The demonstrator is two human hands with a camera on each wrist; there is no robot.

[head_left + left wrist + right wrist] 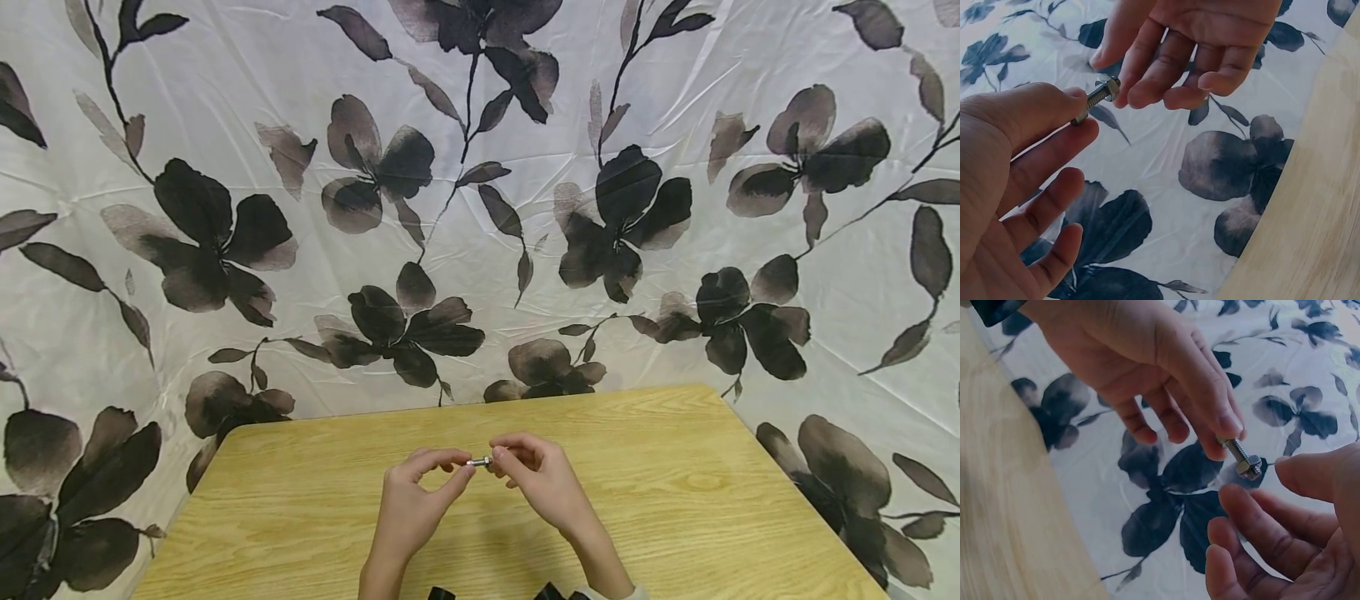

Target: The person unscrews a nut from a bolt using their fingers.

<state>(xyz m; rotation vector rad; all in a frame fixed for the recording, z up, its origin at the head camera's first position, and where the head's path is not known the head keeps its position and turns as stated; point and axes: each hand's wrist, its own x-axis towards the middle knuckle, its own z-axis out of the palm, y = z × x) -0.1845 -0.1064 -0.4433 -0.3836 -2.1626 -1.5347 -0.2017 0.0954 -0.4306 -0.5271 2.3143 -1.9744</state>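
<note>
My left hand (414, 502) pinches a small silver bolt (1095, 99) by its head end, between thumb and index fingertip. A hex nut (1249, 467) sits on the threads near the bolt's free end, with a short bit of thread showing beyond it. Around that end, my right hand (546, 485) is held with its thumb and fingers apart and loosely bent. In the left wrist view its index fingertip comes right beside the nut, while the thumb stands off from it. Both hands are above the wooden table in the head view.
The light wood-grain table (675, 500) spreads under both hands. Behind and beside it hangs a white cloth (517, 275) printed with dark flowers. Small black objects (551, 591) show at the bottom edge of the head view, near the forearms.
</note>
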